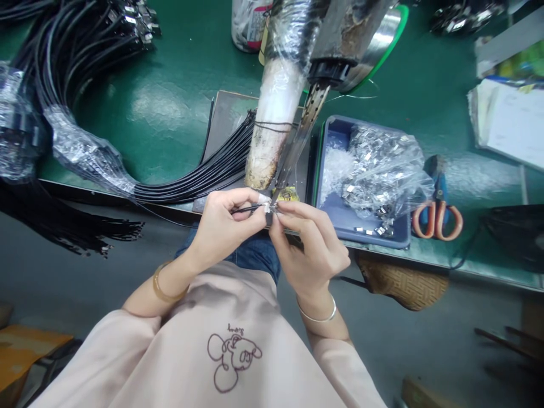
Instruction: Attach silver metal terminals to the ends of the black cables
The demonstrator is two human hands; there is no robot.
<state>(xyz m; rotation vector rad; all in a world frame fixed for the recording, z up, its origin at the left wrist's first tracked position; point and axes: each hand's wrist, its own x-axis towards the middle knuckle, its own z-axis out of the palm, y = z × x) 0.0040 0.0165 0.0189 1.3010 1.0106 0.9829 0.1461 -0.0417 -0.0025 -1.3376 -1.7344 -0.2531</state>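
My left hand [229,221] pinches a black cable [245,209] close to its end, with some white wrapping on a fingertip. Opposite it, my right hand [310,238] has thumb and fingers closed on a small metal connector [273,208], which meets the cable end. Just above the fingertips is the tip of a mounted soldering iron [297,141], slanting down from the top. Beside the iron hangs a white tube [274,107] with a scorched lower end. Whether the tip touches the connector cannot be made out.
A bundle of black cables [191,178] lies left of my hands, with more cables [80,62] beyond. At right stand a blue tray [361,235] with bagged metal connectors [378,164] and orange-handled cutters [437,215]. A solder spool [382,48] sits behind the iron; papers [510,119] lie far right.
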